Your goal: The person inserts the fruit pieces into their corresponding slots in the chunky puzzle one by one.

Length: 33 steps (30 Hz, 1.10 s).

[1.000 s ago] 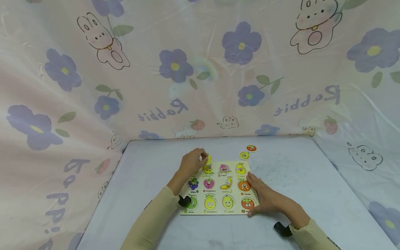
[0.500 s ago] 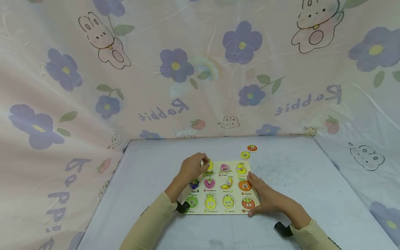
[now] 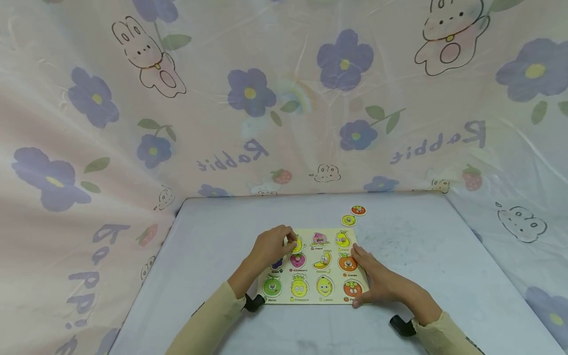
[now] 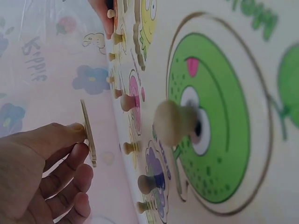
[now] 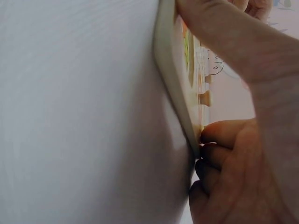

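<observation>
My left hand [image 3: 269, 247] pinches a yellow fruit puzzle piece [image 3: 299, 244] between thumb and fingers, over the upper left part of a wooden fruit puzzle board [image 3: 312, 290]. In the left wrist view that thin piece [image 4: 88, 133] is edge-on, apart from the board. A green melon piece [image 4: 219, 121] with a wooden knob fills the near foreground there. My right hand [image 3: 380, 282] rests at the board's right side, fingers along the edge and thumb at the near corner. The right wrist view shows the fingertips [image 5: 210, 135] touching the board's rim.
Beyond the board's far right corner lie two loose knobbed pieces, a yellow one [image 3: 348, 220] and a red one [image 3: 358, 210]. The white table [image 3: 213, 222] is backed by a curtain [image 3: 284, 138] printed with rabbits and flowers.
My left hand has moved toward me with the yellow piece, from the board's far edge to above its upper left part. The right hand stays in place.
</observation>
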Motion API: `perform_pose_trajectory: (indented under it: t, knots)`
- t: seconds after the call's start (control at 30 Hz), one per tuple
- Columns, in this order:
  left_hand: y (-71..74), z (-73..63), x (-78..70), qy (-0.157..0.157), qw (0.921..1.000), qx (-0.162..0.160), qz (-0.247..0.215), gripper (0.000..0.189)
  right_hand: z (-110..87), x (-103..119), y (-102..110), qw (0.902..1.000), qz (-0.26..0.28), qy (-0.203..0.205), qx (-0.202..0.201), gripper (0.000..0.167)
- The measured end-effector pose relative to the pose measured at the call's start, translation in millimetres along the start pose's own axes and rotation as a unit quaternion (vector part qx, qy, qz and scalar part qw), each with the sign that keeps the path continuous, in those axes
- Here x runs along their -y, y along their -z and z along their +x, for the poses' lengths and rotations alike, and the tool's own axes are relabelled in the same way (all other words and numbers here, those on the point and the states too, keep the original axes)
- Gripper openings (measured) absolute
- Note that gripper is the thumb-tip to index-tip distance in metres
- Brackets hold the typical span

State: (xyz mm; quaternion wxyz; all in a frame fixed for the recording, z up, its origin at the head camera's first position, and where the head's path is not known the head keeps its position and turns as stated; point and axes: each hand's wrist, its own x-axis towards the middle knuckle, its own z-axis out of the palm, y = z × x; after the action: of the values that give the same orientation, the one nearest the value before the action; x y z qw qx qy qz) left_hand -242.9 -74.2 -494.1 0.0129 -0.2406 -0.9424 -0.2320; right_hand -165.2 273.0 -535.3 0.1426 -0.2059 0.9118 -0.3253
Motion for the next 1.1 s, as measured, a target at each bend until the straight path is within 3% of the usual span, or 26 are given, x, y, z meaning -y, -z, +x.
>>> perform_pose_trajectory:
  t: [0.33, 1.1]
  knots:
    - [1.3, -16.9, -8.7, -0.029, 0.9992, 0.025, 0.008, 0.005, -0.2, 1, 0, 1.0000, 0.000, -0.002, 0.002, 0.145]
    - [-8.5, -47.2, -16.8, -0.038, 0.9960, 0.079, 0.020, 0.009, -1.1, 4, 1, 0.9999, 0.005, -0.010, 0.006, 0.145]
